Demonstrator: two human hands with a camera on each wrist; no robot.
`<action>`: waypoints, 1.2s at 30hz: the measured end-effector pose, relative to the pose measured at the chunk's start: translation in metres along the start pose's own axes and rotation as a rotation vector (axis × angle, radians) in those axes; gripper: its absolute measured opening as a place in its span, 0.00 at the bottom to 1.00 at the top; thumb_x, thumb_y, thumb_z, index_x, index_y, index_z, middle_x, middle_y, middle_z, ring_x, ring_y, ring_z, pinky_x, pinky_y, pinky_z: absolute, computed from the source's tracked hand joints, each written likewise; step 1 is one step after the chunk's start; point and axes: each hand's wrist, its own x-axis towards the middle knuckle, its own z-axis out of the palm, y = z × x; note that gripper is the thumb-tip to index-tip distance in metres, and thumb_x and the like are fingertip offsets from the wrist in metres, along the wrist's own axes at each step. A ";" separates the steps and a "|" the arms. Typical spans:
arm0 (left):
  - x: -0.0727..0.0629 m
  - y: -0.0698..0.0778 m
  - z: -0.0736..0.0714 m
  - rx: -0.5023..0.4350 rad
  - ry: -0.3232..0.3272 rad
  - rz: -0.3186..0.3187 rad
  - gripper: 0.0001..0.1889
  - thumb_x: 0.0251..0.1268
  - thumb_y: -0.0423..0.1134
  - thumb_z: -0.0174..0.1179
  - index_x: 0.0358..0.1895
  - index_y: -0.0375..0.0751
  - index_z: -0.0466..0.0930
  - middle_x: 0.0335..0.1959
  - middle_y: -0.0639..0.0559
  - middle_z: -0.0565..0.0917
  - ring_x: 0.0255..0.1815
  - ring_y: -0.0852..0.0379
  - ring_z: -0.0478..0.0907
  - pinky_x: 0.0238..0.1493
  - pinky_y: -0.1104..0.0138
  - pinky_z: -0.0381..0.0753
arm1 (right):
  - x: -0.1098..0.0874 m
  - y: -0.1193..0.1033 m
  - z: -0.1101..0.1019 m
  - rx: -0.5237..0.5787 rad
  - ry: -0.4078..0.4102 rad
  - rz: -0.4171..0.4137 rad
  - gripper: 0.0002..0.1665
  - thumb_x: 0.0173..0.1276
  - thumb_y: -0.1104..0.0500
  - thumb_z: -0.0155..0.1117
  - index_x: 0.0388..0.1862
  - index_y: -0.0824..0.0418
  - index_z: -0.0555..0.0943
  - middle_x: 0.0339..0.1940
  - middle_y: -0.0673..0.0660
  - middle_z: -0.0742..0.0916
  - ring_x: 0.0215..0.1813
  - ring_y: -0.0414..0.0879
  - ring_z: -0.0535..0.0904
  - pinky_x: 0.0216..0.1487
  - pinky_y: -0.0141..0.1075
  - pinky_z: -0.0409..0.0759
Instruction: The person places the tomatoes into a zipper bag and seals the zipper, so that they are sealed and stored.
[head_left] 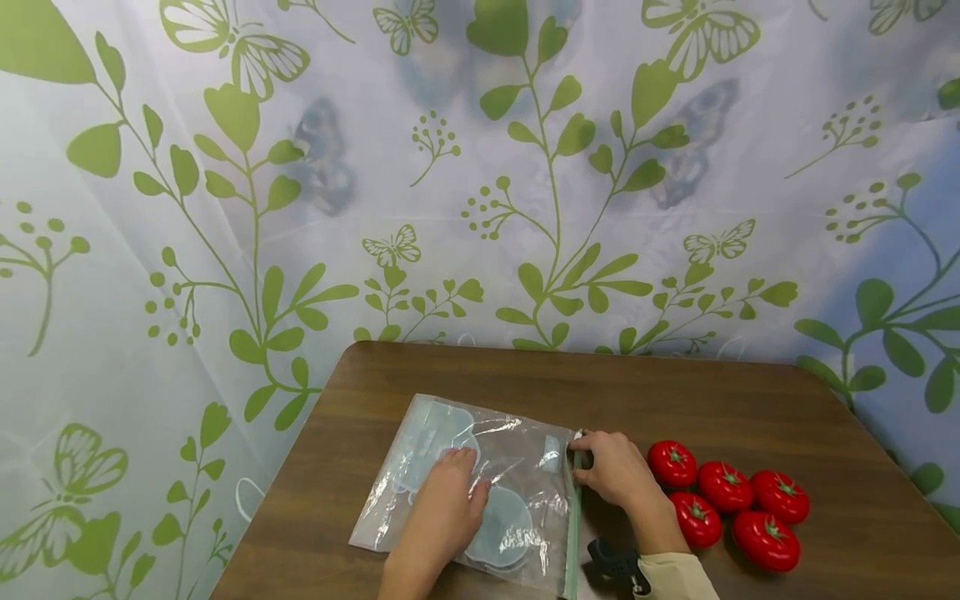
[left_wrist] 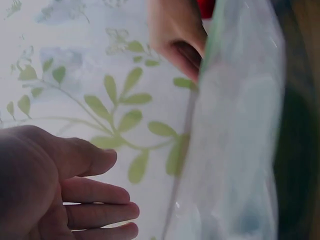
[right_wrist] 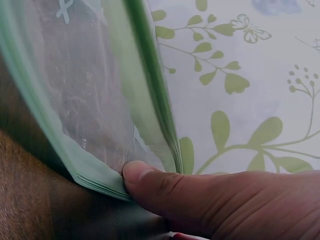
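Observation:
A clear zip bag [head_left: 517,450] with a green zip edge lies on the table, its mouth toward the right. Pale blue flat shapes with rounded edges [head_left: 501,527] show in the bag. My right hand [head_left: 617,468] pinches the bag's zip edge at the far corner; in the right wrist view the thumb [right_wrist: 165,187] presses inside the parted mouth, between two green strips. Over the middle of the bag is my left hand [head_left: 447,504], its fingers extended. The left wrist view shows that hand [left_wrist: 65,195] with thumb and fingers apart, holding nothing, beside the raised bag side [left_wrist: 230,130].
Several shiny red tomatoes [head_left: 724,487] with green stems sit together on the brown wooden table [head_left: 675,392], just right of my right forearm. A black strap [head_left: 617,562] is at the right wrist. Behind the table hangs a leaf-and-butterfly patterned curtain [head_left: 450,275].

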 end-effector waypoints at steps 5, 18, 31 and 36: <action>-0.002 0.021 -0.002 0.034 -0.044 0.098 0.21 0.73 0.37 0.69 0.62 0.26 0.83 0.62 0.34 0.88 0.68 0.35 0.84 0.71 0.45 0.81 | -0.001 0.001 0.001 0.005 -0.021 0.022 0.23 0.61 0.57 0.87 0.56 0.55 0.94 0.64 0.67 0.90 0.62 0.67 0.88 0.63 0.63 0.85; -0.001 0.062 0.018 0.180 -0.234 0.266 0.23 0.77 0.45 0.66 0.65 0.34 0.84 0.65 0.45 0.88 0.70 0.45 0.83 0.73 0.55 0.81 | 0.001 0.000 -0.002 -0.003 -0.015 0.023 0.22 0.60 0.56 0.88 0.54 0.54 0.94 0.56 0.62 0.93 0.55 0.61 0.90 0.60 0.61 0.87; 0.002 0.074 0.047 0.259 -0.486 0.284 0.19 0.75 0.51 0.68 0.66 0.63 0.88 0.67 0.54 0.87 0.69 0.48 0.82 0.72 0.58 0.81 | 0.001 0.000 -0.001 -0.017 -0.004 0.015 0.22 0.60 0.55 0.88 0.54 0.55 0.94 0.53 0.61 0.94 0.54 0.63 0.90 0.60 0.62 0.87; 0.001 0.075 0.060 0.285 -0.552 0.240 0.19 0.76 0.55 0.67 0.66 0.69 0.87 0.71 0.53 0.84 0.73 0.45 0.80 0.72 0.57 0.81 | 0.000 0.000 -0.001 -0.015 -0.001 0.011 0.23 0.60 0.55 0.88 0.54 0.55 0.94 0.53 0.61 0.94 0.55 0.63 0.90 0.60 0.62 0.87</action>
